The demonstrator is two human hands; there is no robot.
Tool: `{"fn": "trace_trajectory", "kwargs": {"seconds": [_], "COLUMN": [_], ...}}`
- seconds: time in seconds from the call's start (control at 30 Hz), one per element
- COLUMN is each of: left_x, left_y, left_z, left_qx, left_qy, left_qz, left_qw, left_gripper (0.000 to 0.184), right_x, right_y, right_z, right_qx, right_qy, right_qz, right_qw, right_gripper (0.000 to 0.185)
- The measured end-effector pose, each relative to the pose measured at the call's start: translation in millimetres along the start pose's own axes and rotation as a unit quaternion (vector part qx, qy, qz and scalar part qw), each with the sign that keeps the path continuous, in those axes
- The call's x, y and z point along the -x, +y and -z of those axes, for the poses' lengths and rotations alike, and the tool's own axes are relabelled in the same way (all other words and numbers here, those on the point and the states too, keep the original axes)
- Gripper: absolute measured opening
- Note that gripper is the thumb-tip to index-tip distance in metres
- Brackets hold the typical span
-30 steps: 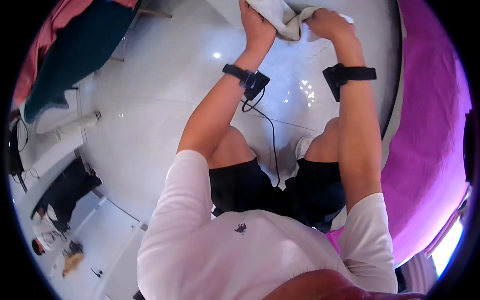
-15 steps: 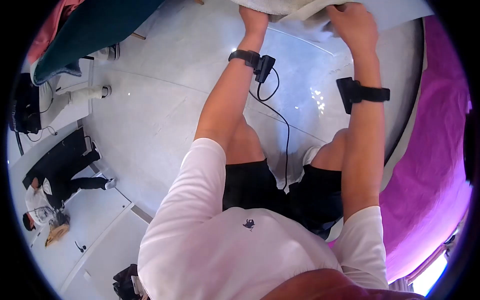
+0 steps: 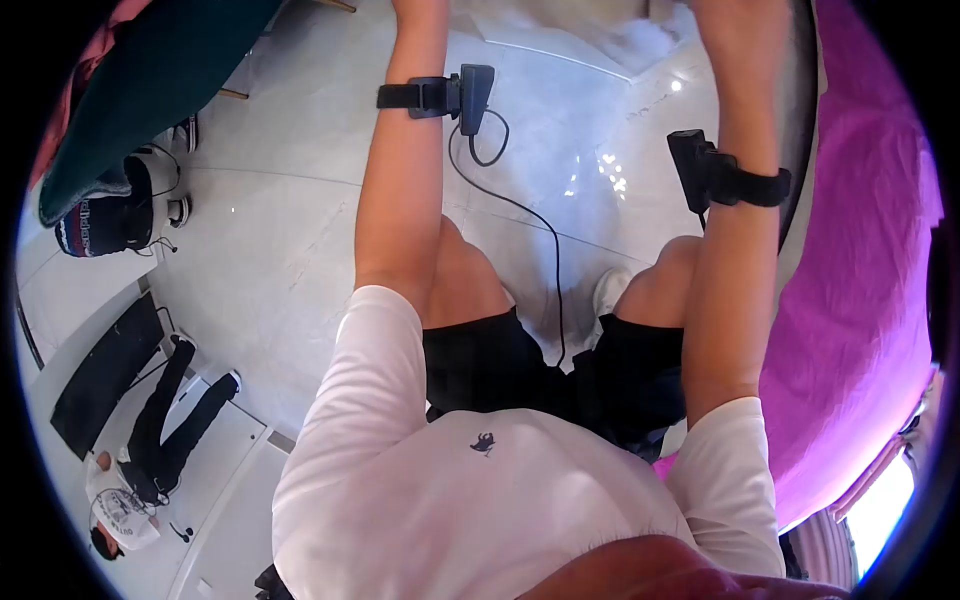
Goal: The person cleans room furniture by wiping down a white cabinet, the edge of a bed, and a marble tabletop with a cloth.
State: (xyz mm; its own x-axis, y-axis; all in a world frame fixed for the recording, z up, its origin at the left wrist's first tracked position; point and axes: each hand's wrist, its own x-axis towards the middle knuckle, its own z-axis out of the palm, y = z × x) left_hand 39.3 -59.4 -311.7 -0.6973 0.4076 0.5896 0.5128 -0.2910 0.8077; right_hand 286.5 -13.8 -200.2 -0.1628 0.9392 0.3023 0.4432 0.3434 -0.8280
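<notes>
Head view: your left hand (image 3: pixel 421 8) is cut off at the top edge, only its base showing; fingers out of frame, can't tell if open or closed. Your right hand (image 3: pixel 738 25) is there too, blurred, fingers hidden, grip can't be told. Blurred pale, soft-looking cloth (image 3: pixel 635 35) sits at the top edge between your hands, nearer the right; contact unclear.

Handling, as a judgement: pinch the cloth near its corners, hands level, light even tension so it doesn't sag or twist. Slow the right hand, since a quick pull could bunch the fabric. Tip your head up so fingers and cloth edges come into frame.

Thin black cable (image 3: pixel 556 250) runs from the black box on your left wrist strap (image 3: pixel 415 96) down to your lap; leave it slack, away from fabric. Black right wrist strap (image 3: pixel 748 186) is near the bright purple draped fabric (image 3: pixel 860 240); mind snagging there.
</notes>
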Motion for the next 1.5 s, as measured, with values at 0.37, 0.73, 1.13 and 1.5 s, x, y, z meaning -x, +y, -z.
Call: {"fn": "trace_trajectory", "kwargs": {"seconds": [0.37, 0.73, 1.13, 1.5], "left_x": [58.5, 24.9, 94.2, 140.4], "left_y": [-87.7, 5.5, 33.4, -34.9], "left_z": [44.7, -36.8, -31.2, -23.3], "left_qx": [-0.219, -0.197, -0.251, -0.371], "left_qy": [0.027, -0.034, -0.509, -0.269], "left_qz": [0.116, -0.114, -0.117, -0.178], "left_qw": [0.968, 0.973, 0.815, 0.870], "left_gripper": [0.016, 0.074, 0.042, 0.053], "right_x": [22.9, -10.0, -2.0, -21.6], "right_y": [59.4, 0.3, 83.6, 36.7], "right_z": [-70.9, -21.2, -44.3, 3.6], "right_qx": [0.210, -0.104, 0.118, 0.070], "right_qy": [-0.394, -0.045, -0.178, 0.027], "right_qz": [0.046, 0.052, 0.055, -0.003], "right_qw": [0.894, 0.992, 0.975, 0.997], "right_gripper": [0.043, 0.030, 0.025, 0.038]}}
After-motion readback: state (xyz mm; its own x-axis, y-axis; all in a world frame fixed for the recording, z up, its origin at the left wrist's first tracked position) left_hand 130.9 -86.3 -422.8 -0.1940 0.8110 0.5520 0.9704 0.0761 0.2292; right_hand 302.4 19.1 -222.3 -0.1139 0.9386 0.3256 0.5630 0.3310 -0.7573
